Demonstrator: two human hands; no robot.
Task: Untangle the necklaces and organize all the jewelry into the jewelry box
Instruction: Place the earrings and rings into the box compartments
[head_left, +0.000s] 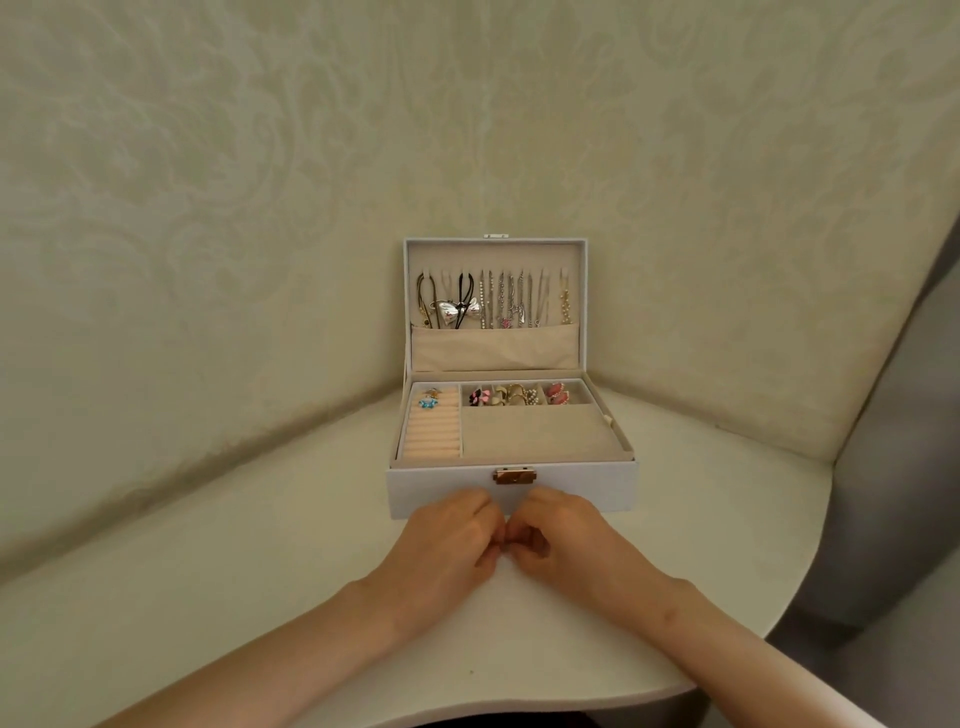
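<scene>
— Looking at a white rectangular jewelry box (511, 496) on the cream counter (208, 597), at twelve o'clock from both hands, lid standing upright.

— Hung inside that lid, a row of chain and cord necklaces (511, 301), one with a silver bow pendant (453, 310), lower ends behind a beige fabric pocket (493, 349).

— And down in the tray?

— At nine o'clock, peach ring rolls (434, 437) with a blue flower piece (429, 402) at the far end. Toward one o'clock, small compartments of pink, black and pearl earrings (524, 395).

— Gold clasp (514, 475) on the front wall, just beyond the knuckles.

— Left hand (447, 540) and right hand (563, 540) at six o'clock of the box, fingers curled, tips meeting in the middle.

— Left grip clenched, or grasping something?

— Cannot tell. Same for the right grip: anything pinched there hidden by the fingers.
</scene>
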